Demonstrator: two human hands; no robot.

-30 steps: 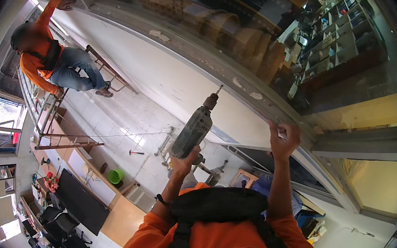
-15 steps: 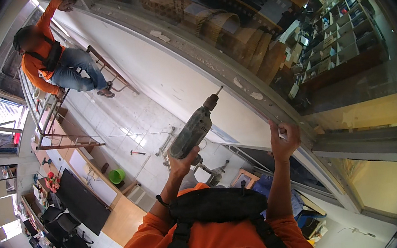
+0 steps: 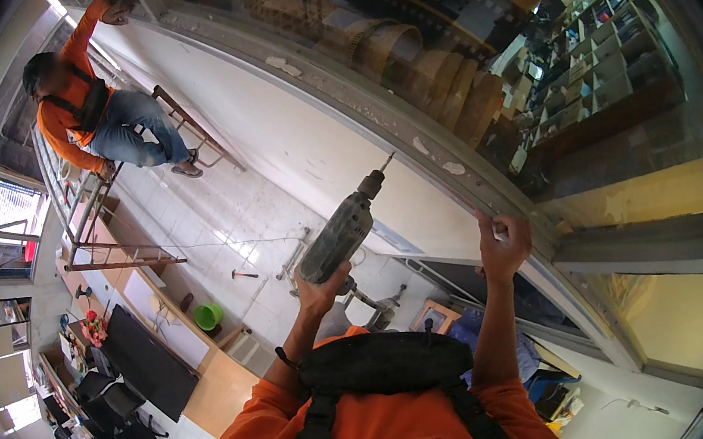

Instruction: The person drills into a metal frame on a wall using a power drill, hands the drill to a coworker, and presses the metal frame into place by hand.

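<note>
A grey power drill is gripped by its rear handle in my left hand. It points up and to the right, and its thin bit ends at the lower edge of a grey window frame. Whether the tip touches the frame, I cannot tell. Further right along the same frame, my right hand is raised with its fingers curled in and the fingertips by the frame's edge. What those fingers hold, if anything, is too small to make out.
A person in orange sits on metal scaffolding at the upper left, one arm up at the frame. Below lie a hammer, a green bucket and a long desk. Shelving shows through the glass.
The drill has shifted very slightly down and left, still in my left hand. My right hand stays at the frame, its fingers curled a little differently.
</note>
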